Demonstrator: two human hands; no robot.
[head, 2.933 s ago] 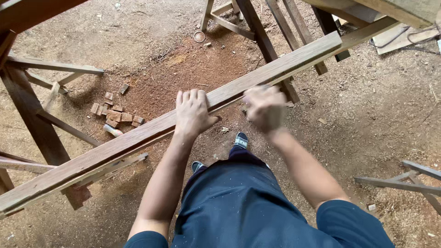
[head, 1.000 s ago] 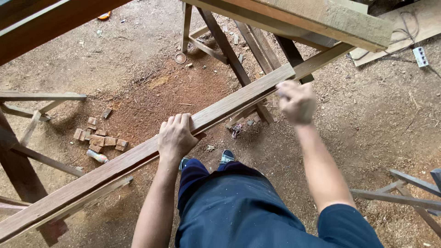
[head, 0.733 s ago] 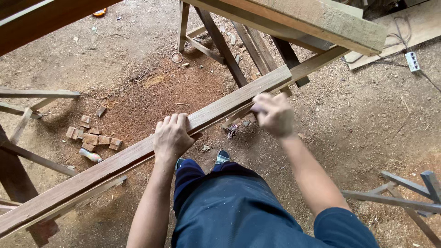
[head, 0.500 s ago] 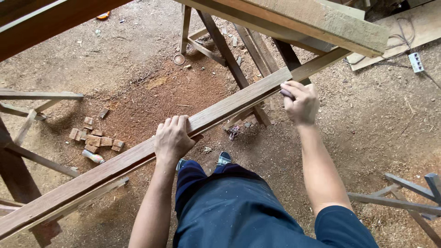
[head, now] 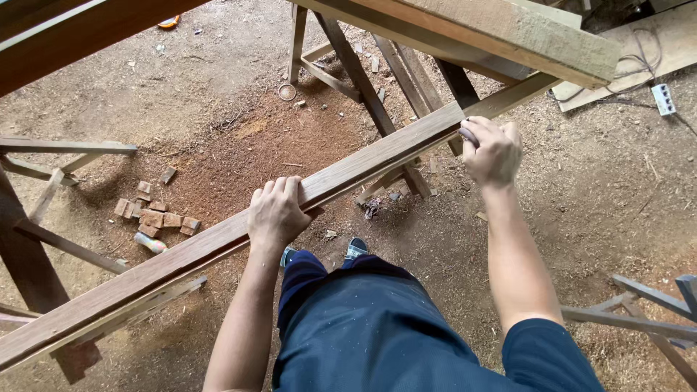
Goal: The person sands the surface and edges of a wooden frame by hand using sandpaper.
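A long brown wooden plank [head: 181,250] runs across the view from lower left to upper right, resting on trestles. My left hand [head: 277,212] lies flat over its near edge at the middle, fingers draped across the top. My right hand [head: 492,151] is closed around a small dark piece, probably sandpaper [head: 468,134], pressed against the plank's near side farther up to the right. Only a sliver of that piece shows between the fingers.
A thick pale beam [head: 523,36] lies on a wooden trestle [head: 370,94] at the top. Small wood blocks [head: 156,218] are scattered on the sawdust floor at left. A power strip [head: 664,98] sits on a board at upper right. More frames stand at both sides.
My right hand has slid back and forth along the plank's near edge and now sits farther up to the right. My left hand has stayed on the plank's middle.
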